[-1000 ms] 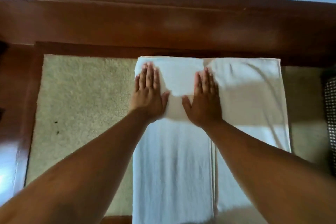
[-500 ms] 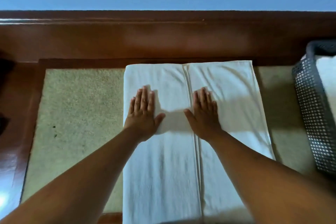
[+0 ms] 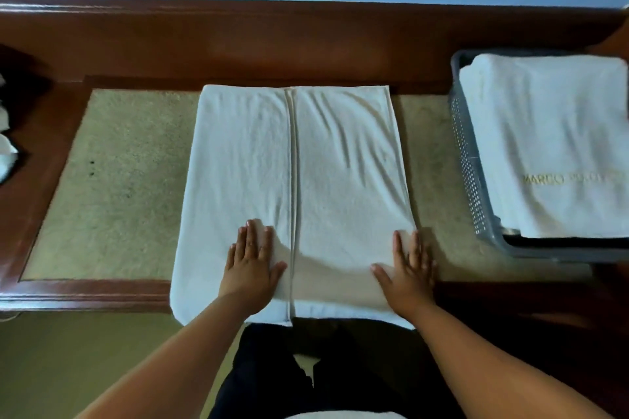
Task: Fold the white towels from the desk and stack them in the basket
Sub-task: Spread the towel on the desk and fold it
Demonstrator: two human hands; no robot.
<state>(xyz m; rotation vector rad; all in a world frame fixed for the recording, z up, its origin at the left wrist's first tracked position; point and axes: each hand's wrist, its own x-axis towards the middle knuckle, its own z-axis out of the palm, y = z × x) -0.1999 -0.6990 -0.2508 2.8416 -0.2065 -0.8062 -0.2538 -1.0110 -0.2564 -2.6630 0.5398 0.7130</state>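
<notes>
You have a long white terry towel [image 3: 258, 163] lying flat on the reddish-brown wooden tabletop [image 3: 238, 44], just left of the grey perforated plastic basket [image 3: 471, 163] and not touching it. Its two long sides are folded in and meet at a straight seam down the middle. Its near end hangs over the tabletop's front edge. Inside the basket you see a folded white towel with gold lettering [image 3: 544, 133], lying flat and filling most of it.
</notes>
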